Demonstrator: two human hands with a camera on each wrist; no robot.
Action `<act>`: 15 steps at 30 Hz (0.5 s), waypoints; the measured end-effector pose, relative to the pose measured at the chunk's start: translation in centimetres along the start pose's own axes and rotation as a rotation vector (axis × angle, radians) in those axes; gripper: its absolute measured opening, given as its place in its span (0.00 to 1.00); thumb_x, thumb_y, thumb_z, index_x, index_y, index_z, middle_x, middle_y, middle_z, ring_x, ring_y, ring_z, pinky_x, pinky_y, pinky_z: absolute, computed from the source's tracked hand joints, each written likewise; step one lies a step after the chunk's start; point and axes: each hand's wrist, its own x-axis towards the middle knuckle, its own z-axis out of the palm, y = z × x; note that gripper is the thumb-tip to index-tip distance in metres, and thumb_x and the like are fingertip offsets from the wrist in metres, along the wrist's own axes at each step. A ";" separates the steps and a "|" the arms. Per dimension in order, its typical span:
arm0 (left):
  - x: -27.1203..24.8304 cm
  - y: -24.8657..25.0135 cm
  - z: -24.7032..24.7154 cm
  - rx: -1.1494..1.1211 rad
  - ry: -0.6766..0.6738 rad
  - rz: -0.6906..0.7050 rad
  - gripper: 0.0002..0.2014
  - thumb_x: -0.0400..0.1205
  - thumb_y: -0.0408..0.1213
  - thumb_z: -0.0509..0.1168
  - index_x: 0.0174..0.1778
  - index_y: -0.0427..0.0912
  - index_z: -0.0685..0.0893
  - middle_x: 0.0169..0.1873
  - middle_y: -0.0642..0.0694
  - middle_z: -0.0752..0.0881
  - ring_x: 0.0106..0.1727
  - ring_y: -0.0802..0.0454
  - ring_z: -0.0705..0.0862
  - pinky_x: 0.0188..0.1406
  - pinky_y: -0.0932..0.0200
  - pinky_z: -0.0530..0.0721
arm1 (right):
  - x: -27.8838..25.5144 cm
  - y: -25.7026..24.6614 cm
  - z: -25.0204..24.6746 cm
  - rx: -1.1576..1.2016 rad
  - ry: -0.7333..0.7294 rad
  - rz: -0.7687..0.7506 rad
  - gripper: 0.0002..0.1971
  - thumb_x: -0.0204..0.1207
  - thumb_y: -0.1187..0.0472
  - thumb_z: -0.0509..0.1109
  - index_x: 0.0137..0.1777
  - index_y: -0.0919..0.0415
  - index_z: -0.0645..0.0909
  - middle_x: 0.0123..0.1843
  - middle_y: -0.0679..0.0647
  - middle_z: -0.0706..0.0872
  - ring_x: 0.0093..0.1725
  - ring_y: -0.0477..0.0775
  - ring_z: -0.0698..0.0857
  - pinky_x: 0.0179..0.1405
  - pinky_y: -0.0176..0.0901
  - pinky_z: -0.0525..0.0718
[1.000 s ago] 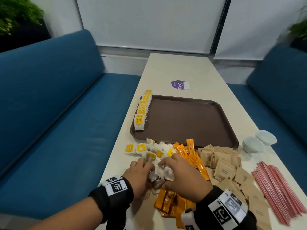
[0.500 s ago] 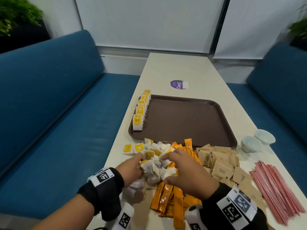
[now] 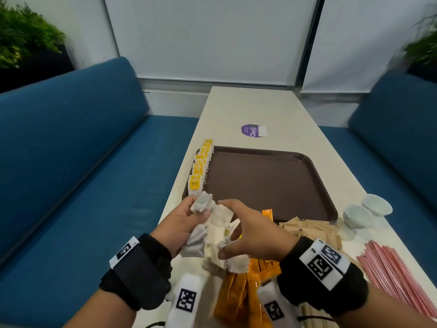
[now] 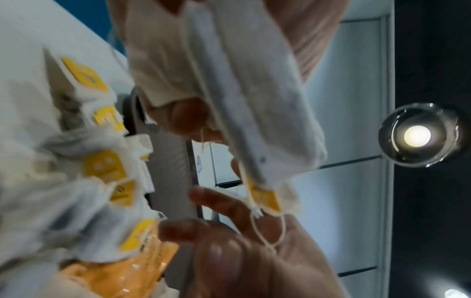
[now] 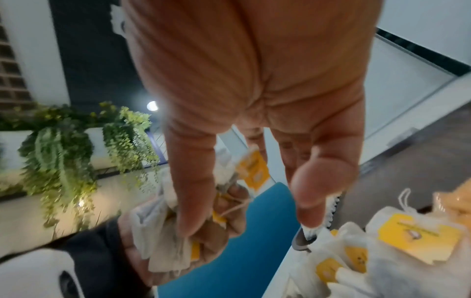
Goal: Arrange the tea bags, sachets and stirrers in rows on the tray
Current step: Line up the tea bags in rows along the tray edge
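Note:
My left hand (image 3: 189,217) grips a bunch of white tea bags (image 3: 214,224) and holds them in the air by the near left corner of the brown tray (image 3: 272,181). The same bunch (image 4: 254,100) fills the left wrist view, its strings hanging down. My right hand (image 3: 238,224) is beside the bunch with its fingers (image 5: 193,181) straight and nothing pinched. A row of yellow-tagged tea bags (image 3: 201,164) leans along the tray's left rim. More loose tea bags (image 4: 76,181) lie on the table under my hands.
Orange sachets (image 3: 243,292) lie below my wrists, brown sachets (image 3: 307,229) by the tray's near edge, red stirrers (image 3: 390,273) at the right. Two small white bowls (image 3: 358,216) stand right of the tray. Blue benches flank the table.
Both hands have risen from the pile towards the tray. My left hand has lifted a bunch of tea bags, and my right hand has opened beside it.

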 end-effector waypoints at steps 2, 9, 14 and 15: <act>0.2 0.5 0.8 -0.156 -0.015 -0.011 0.09 0.82 0.28 0.60 0.55 0.43 0.79 0.42 0.44 0.87 0.42 0.48 0.86 0.41 0.54 0.85 | 0.6 -0.2 -0.3 0.153 0.040 -0.014 0.38 0.65 0.62 0.82 0.71 0.46 0.67 0.55 0.49 0.81 0.39 0.47 0.85 0.26 0.38 0.84; 0.8 0.2 2.0 -0.474 -0.054 -0.092 0.24 0.74 0.32 0.63 0.68 0.43 0.76 0.51 0.35 0.87 0.45 0.43 0.88 0.39 0.51 0.87 | 1.7 -0.1 -1.5 0.333 0.171 -0.146 0.25 0.69 0.77 0.74 0.58 0.48 0.78 0.49 0.53 0.86 0.32 0.46 0.83 0.23 0.39 0.81; 1.3 -0.2 1.8 -0.658 -0.098 -0.166 0.25 0.79 0.28 0.58 0.74 0.38 0.69 0.33 0.37 0.86 0.31 0.45 0.87 0.28 0.55 0.86 | 2.4 -0.6 -3.0 0.115 0.159 -0.191 0.17 0.69 0.74 0.75 0.43 0.48 0.84 0.39 0.51 0.87 0.26 0.35 0.81 0.28 0.27 0.78; 1.3 -0.1 1.9 -0.673 -0.105 -0.180 0.23 0.81 0.28 0.56 0.74 0.37 0.69 0.29 0.38 0.86 0.27 0.46 0.87 0.25 0.58 0.85 | 2.6 -0.8 -3.3 0.101 0.132 -0.190 0.16 0.69 0.73 0.76 0.42 0.48 0.83 0.37 0.49 0.86 0.26 0.34 0.80 0.28 0.27 0.78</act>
